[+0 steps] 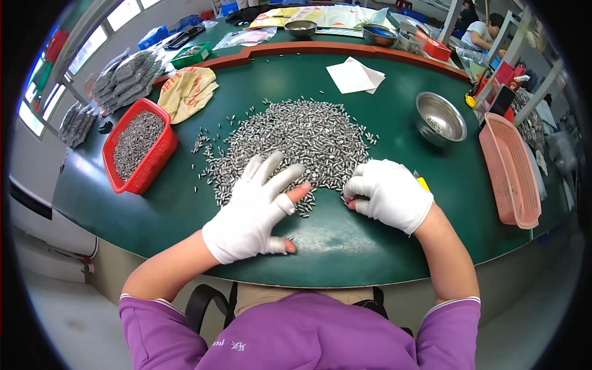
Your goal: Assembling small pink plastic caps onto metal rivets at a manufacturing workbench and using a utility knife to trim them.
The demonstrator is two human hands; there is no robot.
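A broad heap of small shiny metal pins (296, 132) lies on the green tabletop in front of me. My left hand (250, 213), in a white glove with bare thumb and index fingertips, rests over the heap's near left edge. Its fingers are spread and the hand is open; a tiny pin seems to lie by the thumb tip. At the near right edge of the heap is my right hand (390, 194), gloved the same way. Its fingers are curled and closed, their tips together beside a few pins. Whatever they pinch is too small and hidden to name.
A red basket (159, 155) full of similar pins stands left. Right of the heap sits a steel bowl (455, 126) with some pieces inside, then a long pink tray (515, 179). A yellow-handled tool (422, 182) lies behind my right hand. White paper (345, 77) and a raised red-brown edge (271, 52) are farther back.
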